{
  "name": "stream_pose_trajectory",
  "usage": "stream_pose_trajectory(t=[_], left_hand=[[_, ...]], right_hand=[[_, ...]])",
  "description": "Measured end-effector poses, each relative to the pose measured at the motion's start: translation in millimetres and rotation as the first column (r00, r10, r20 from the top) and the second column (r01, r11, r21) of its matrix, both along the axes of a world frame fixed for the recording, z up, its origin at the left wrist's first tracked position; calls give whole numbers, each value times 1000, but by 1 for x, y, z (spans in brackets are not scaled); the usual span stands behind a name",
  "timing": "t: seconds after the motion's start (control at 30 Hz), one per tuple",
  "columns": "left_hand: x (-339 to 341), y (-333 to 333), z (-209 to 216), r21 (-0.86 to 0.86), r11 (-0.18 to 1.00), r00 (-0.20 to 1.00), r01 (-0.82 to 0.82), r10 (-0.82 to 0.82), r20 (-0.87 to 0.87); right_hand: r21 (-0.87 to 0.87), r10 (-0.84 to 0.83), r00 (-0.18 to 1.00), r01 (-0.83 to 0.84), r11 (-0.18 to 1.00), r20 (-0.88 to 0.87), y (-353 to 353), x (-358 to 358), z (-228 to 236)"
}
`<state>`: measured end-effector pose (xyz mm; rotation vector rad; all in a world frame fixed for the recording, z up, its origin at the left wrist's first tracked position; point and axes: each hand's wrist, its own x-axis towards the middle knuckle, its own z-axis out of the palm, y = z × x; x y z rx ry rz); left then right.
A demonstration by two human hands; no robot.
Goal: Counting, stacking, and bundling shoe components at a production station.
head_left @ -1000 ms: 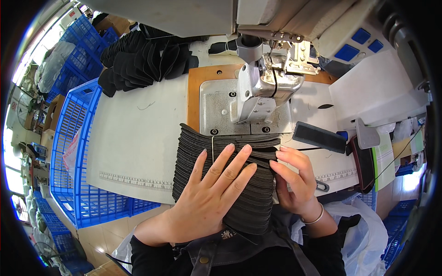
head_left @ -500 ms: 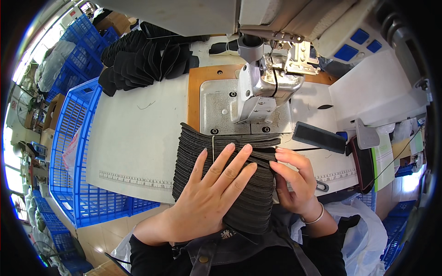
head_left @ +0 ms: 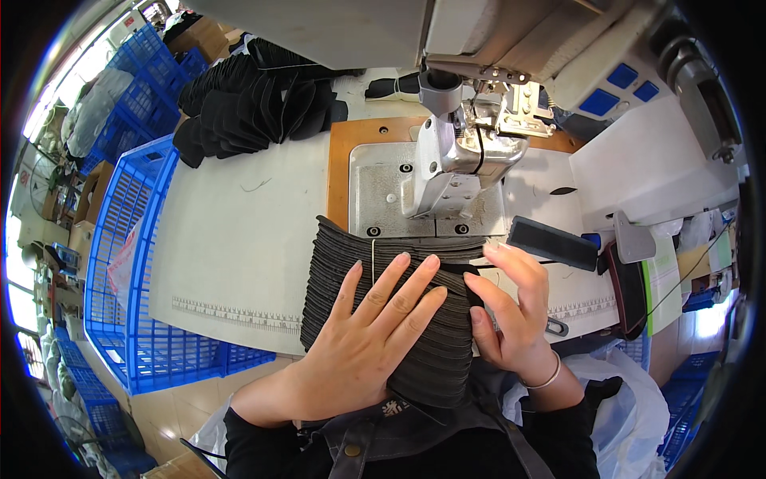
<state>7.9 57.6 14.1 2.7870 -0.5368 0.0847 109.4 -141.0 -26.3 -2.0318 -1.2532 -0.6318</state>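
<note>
A thick stack of black fabric pieces [head_left: 435, 359] stands against the table's front edge, its layered edges facing up, with a pale tie around its far left part. My left hand [head_left: 355, 351] lies flat across the stack, fingers spread. At the stack's right side is my right hand [head_left: 515, 315], its fingers apart and bent. Its fingertips touch the edges of the pieces, near a dark gap between layers; no piece is seen pinched in them. Just beyond the stack stands a sewing machine [head_left: 455, 172] with a metal bed plate [head_left: 379, 188].
More black pieces [head_left: 247, 116] lie fanned out at the far left. A blue plastic basket [head_left: 132, 263] stands left of the white table [head_left: 231, 231]. On the right are a dark flat strip [head_left: 552, 243], scissors-like metal handle [head_left: 557, 326] and a dark red case [head_left: 625, 287].
My right fingers have spread apart at the stack's right edge, the middle finger shifting farther away from me. The left hand stays nearly in place on the stack.
</note>
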Motion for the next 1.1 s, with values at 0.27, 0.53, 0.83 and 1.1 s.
stream_pose_trajectory(t=[0.27,0.53,0.83,1.1], left_hand=[[0,1,-1,43,999,999,5,-7,39],[0,0,-1,31,999,1000,10,-10,27],[0,0,-1,32,999,999,9,-10,34],[-1,2,0,15,1000,1000,1,-1,11]], right_hand=[[2,56,998,-56,998,-42,-1,1,-5],[27,76,995,-74,997,-57,-1,1,-8],[36,81,995,-79,996,-65,-1,0,-5],[62,110,980,-101,993,-165,3,6,-2]])
